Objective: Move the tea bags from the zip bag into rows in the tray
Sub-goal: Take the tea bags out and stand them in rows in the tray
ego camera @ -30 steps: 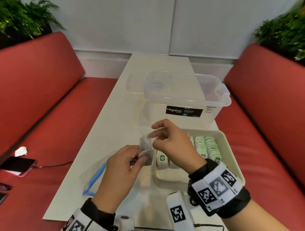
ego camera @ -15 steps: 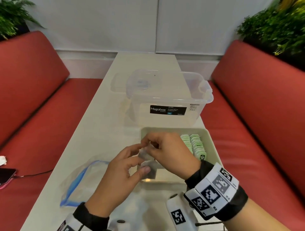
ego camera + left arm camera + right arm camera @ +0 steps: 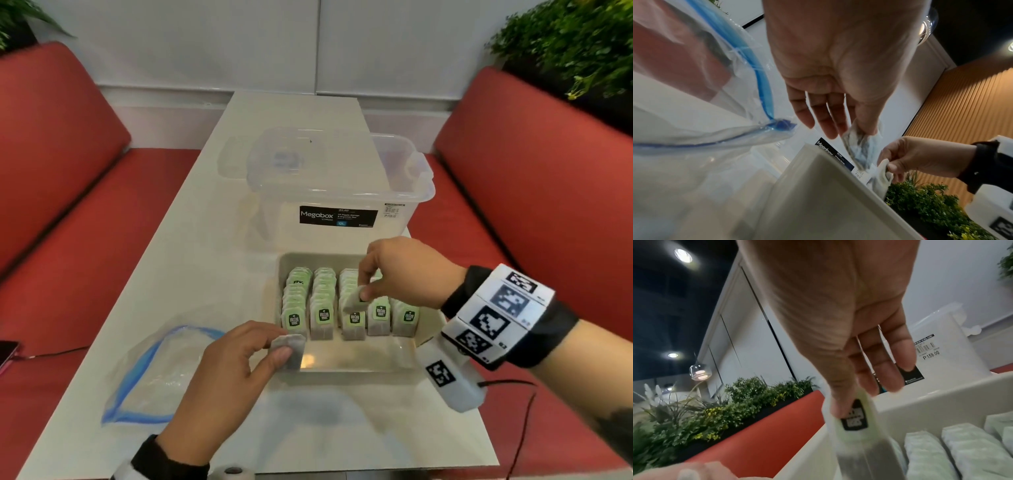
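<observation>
Tea bags (image 3: 354, 298) pinched in both my hands' fingers; next, seat the right one (image 3: 400, 270) into the row beneath, the left (image 3: 222, 373) waiting by the tray (image 3: 356, 366).

The right hand (image 3: 838, 321) is pinching a tea bag (image 3: 857, 426) over the tray (image 3: 941, 399), beside rows of bags (image 3: 931, 451).

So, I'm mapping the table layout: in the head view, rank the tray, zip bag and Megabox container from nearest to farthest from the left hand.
1. Tray: the left hand is at its near-left corner.
2. Zip bag: flat on the table, just left of the hand.
3. Megabox container: beyond the tray.
</observation>
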### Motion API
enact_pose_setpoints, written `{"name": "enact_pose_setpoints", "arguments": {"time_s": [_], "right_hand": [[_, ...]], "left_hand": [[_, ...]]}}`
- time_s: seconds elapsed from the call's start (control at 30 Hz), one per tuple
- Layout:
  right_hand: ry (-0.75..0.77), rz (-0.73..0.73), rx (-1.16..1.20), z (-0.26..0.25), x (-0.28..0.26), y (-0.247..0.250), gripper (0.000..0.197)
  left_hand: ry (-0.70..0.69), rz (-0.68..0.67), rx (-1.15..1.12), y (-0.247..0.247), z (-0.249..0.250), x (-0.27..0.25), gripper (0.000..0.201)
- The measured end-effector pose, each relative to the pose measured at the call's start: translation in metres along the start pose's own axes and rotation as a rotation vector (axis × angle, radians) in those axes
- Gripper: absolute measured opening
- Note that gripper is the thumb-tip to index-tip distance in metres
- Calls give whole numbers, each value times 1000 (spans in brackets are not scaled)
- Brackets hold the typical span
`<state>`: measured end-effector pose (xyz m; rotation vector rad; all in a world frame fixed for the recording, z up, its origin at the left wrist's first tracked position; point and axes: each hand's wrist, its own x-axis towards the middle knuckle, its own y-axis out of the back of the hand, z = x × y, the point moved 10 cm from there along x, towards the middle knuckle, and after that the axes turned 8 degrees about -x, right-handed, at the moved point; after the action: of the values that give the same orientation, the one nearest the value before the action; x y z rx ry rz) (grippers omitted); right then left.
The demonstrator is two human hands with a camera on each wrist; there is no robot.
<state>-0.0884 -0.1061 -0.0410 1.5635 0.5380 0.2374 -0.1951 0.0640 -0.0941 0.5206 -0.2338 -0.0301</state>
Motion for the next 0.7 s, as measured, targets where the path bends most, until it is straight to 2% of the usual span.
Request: {"name": "enact_pose_setpoints", "arguments": {"time_s": [0.2,0.33,0.5,0.7], "right_hand": [[-48,-214,-146,35,11,-29,16],[-57,-338,-248,51,14,-60,13],[-1,-458,-304,47,25,-84,20],[65,-524,-339,37,39,-99,23]], "left_hand": [[33,-31,-3,-6,-2,-11,6],[40,-33,19,-9,-4,-12,19],[49,-49,69,-13,-9,-14,25],[75,-39,68,-14,-10,-17,30]]}}
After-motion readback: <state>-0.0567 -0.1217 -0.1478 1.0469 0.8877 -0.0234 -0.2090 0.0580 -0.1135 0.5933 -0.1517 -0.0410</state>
